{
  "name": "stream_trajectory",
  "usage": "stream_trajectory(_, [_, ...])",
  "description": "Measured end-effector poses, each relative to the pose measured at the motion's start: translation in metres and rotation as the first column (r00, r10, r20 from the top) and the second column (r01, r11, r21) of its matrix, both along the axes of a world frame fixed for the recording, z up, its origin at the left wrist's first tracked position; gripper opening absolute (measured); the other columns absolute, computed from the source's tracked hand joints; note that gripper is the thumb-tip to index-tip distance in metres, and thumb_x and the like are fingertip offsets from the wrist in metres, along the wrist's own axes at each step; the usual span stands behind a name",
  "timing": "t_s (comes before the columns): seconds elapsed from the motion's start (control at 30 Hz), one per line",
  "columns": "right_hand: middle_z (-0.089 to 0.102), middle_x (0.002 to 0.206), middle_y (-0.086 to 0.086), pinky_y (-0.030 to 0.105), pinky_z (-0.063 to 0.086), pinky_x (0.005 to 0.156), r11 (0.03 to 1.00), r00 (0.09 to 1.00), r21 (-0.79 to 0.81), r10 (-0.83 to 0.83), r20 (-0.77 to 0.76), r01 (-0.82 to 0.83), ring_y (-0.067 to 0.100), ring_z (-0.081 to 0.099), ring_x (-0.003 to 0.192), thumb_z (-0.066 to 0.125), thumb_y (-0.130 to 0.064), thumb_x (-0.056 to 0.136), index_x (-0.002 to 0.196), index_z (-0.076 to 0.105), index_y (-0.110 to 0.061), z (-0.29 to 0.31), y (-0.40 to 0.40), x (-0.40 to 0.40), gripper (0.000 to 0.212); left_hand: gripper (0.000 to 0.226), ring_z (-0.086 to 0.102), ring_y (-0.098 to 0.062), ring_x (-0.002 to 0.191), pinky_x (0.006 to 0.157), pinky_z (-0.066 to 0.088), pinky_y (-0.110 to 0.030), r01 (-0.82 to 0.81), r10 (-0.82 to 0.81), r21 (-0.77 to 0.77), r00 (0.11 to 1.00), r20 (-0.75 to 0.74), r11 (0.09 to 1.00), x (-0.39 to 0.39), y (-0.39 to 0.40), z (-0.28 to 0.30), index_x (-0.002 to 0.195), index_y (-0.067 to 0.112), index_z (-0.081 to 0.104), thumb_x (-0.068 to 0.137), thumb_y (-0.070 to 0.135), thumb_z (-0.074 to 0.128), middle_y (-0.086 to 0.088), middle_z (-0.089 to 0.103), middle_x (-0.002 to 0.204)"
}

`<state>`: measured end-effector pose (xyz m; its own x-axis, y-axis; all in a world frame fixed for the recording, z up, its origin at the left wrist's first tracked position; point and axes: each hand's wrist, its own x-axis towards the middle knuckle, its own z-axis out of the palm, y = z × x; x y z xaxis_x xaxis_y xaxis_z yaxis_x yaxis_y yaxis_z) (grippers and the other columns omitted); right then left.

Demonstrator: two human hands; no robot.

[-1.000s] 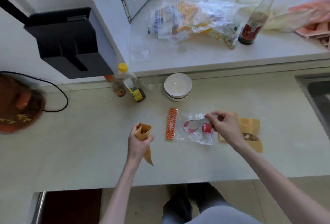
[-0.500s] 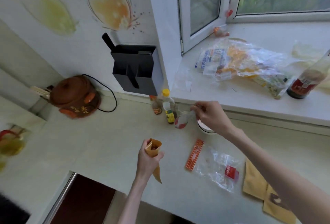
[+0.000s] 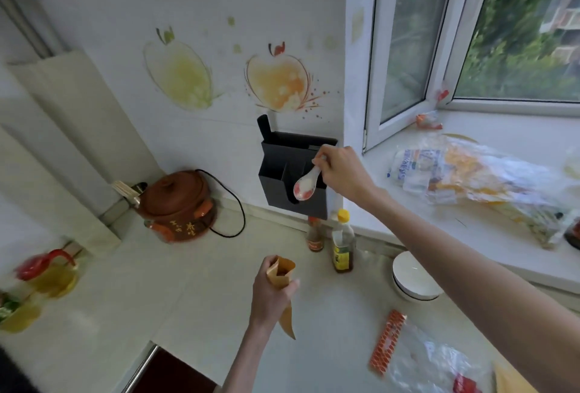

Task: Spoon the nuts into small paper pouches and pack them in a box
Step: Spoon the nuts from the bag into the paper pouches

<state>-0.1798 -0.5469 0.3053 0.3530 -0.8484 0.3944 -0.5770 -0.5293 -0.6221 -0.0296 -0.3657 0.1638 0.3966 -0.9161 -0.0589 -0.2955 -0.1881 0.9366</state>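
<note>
While both arms reach out over the counter [image 3: 204,283]:
L hand [image 3: 271,294]: grasps paper pouch [image 3: 280,273], mouth open & up, near centre.
R hand [image 3: 340,170]: pinches spoon [image 3: 306,184] handle, bowl w/ red pattern, raised before black wall holder [image 3: 282,170], far.
Right, near: plastic bag [image 3: 430,364] flat by white bowl [image 3: 411,279].
</note>
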Motion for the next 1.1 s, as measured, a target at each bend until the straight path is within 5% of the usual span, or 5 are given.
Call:
stream_trajectory(0.17, [0.072, 0.092, 0.010, 0.036, 0.052, 0.072, 0.995, 0.995, -0.043, -0.091, -0.036, 0.089, 0.026, 0.065, 0.085, 0.050, -0.012, 0.095, 0.090, 0.067, -0.003, 0.010, -0.025, 0.040, 0.020, 0.028, 0.051, -0.005, 0.059, 0.057, 0.045, -0.021, 0.113, -0.112, -0.034, 0.994, 0.018, 0.993, 0.039, -0.029, 0.010, 0.090, 0.021, 0.057, 0.071, 0.006, 0.072, 0.005, 0.059, 0.070])
stream_trajectory(0.43, [0.069, 0.080, 0.010, 0.032, 0.047, 0.057, 0.975, 0.947, -0.152, -0.196, -0.255, 0.161, 0.031, 0.064, 0.071, 0.060, -0.011, 0.087, 0.084, 0.066, -0.005, -0.003, -0.050, 0.078, 0.009, 0.026, 0.050, -0.002, 0.059, 0.057, 0.044, -0.015, 0.260, -0.259, -0.039, 0.965, 0.028, 0.965, 0.075, -0.064, 0.013, 0.089, 0.019, 0.056, 0.074, 0.004, 0.072, 0.010, 0.055, 0.071])
stream_trajectory(0.9, [0.065, 0.096, 0.011, 0.035, 0.054, 0.069, 0.992, 0.836, -0.072, -0.125, -0.534, 0.102, 0.028, 0.064, 0.084, 0.076, -0.008, 0.076, 0.094, 0.066, -0.002, -0.017, -0.055, 0.099, 0.022, 0.033, 0.059, 0.002, 0.069, 0.060, 0.047, -0.009, 0.362, -0.366, -0.068, 0.929, -0.058, 0.930, 0.086, -0.086, 0.025, 0.095, 0.031, 0.059, 0.074, 0.009, 0.073, 0.016, 0.063, 0.076])
stream_trajectory(1.1, [0.066, 0.097, 0.016, 0.033, 0.042, 0.061, 0.982, 0.785, -0.105, -0.189, -0.590, 0.158, 0.034, 0.064, 0.089, 0.058, -0.001, 0.090, 0.097, 0.058, -0.001, -0.034, -0.053, 0.101, 0.007, 0.036, 0.059, 0.003, 0.073, 0.061, 0.048, -0.007, 0.375, -0.380, -0.075, 0.923, -0.061, 0.924, 0.087, -0.088, 0.027, 0.097, 0.031, 0.058, 0.073, 0.009, 0.075, 0.015, 0.064, 0.082])
